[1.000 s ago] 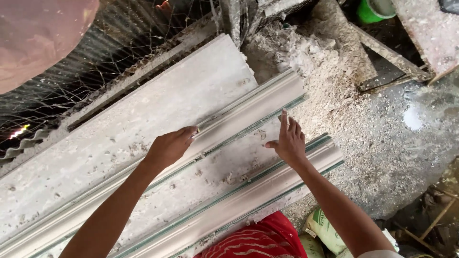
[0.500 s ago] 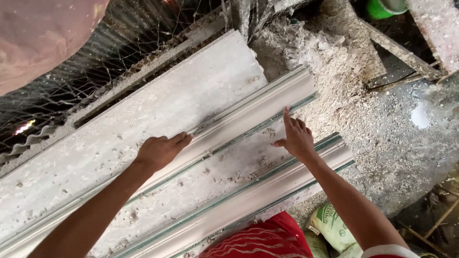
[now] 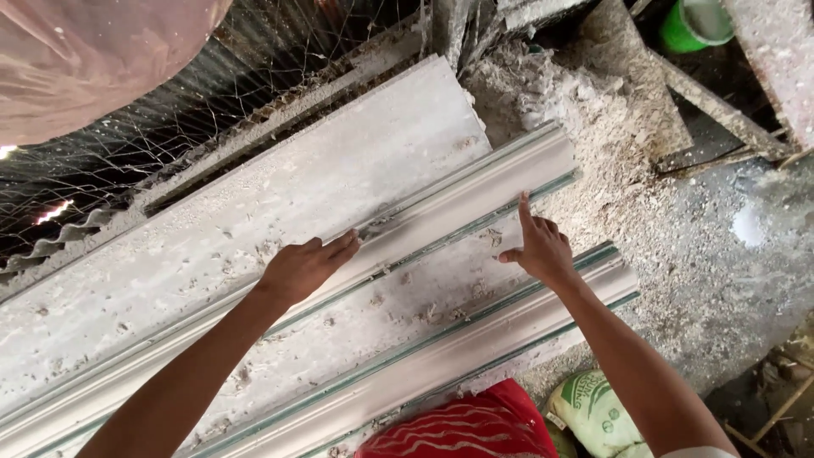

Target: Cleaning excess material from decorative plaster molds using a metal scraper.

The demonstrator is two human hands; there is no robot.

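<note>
Your left hand (image 3: 303, 267) lay palm down at frame centre, fingers loosely curled over the upper rail (image 3: 475, 191) of a long white moulding (image 3: 356, 331), touching it but grasping nothing. Your right hand (image 3: 538, 246) was right of centre, index finger stretched out and pressed against the same rail's lower edge, other fingers half bent, also holding nothing. The moulding ran diagonally from lower left to right of centre, dusty and crusted with plaster bits, with thin green edges showing along its ridges. Its lower rail (image 3: 509, 318) ran parallel just below your right wrist. A flat white slab (image 3: 280, 203) lay just above the upper rail, touching it along its length. Wire mesh (image 3: 170, 127) over corrugated sheet filled the upper left. Loose plaster rubble (image 3: 610, 170) was heaped past the moulding's right end. A green bucket (image 3: 691, 25) sat at upper right, partly cut off. Red cloth (image 3: 466, 428) showed at the bottom edge, with a green-printed sack (image 3: 593, 416) beside it.
</note>
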